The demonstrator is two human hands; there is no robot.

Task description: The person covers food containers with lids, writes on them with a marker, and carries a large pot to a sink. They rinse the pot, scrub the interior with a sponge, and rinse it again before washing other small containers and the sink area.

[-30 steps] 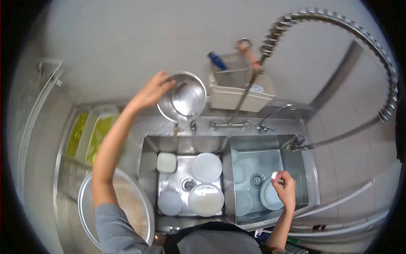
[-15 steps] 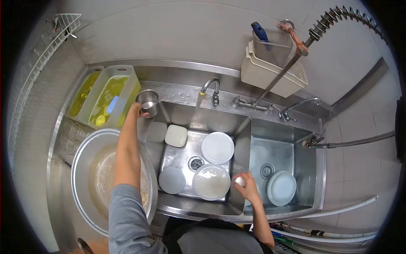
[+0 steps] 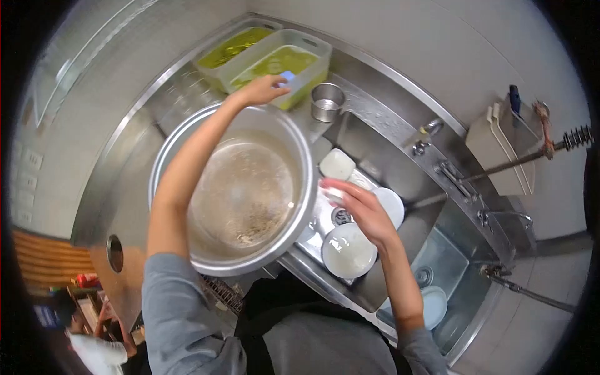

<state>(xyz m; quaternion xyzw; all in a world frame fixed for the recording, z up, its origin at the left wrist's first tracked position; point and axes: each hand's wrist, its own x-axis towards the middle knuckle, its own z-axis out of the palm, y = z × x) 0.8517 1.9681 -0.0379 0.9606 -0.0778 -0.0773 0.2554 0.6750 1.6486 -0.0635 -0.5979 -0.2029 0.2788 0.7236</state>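
My left hand [image 3: 259, 91] reaches over the near edge of a translucent bin [image 3: 322, 51] of yellow-green liquid. Its fingers are stretched out, close to a light blue block [image 3: 287, 75] in the bin. My right hand [image 3: 361, 209] is closed on a small white object [image 3: 333, 195] above the middle sink basin, its kind partly hidden by the fingers. Under my left forearm stands a large metal pot [image 3: 306, 181] of cloudy brownish water with bits at the bottom. Below my right hand lie a white plate [image 3: 350, 251] and a squarish white dish [image 3: 337, 165].
A steel cup [image 3: 327, 102] stands on the ledge beside the bin. More pale plates [image 3: 434, 306] lie in the right basin [image 3: 462, 275]. Faucets [image 3: 420, 145] line the back ledge. Another person [image 3: 97, 350] is at the lower left.
The view has turned left. My left hand has let go of the steel cup and moved over the bin. My right hand has come left with the white object, nearer the pot.
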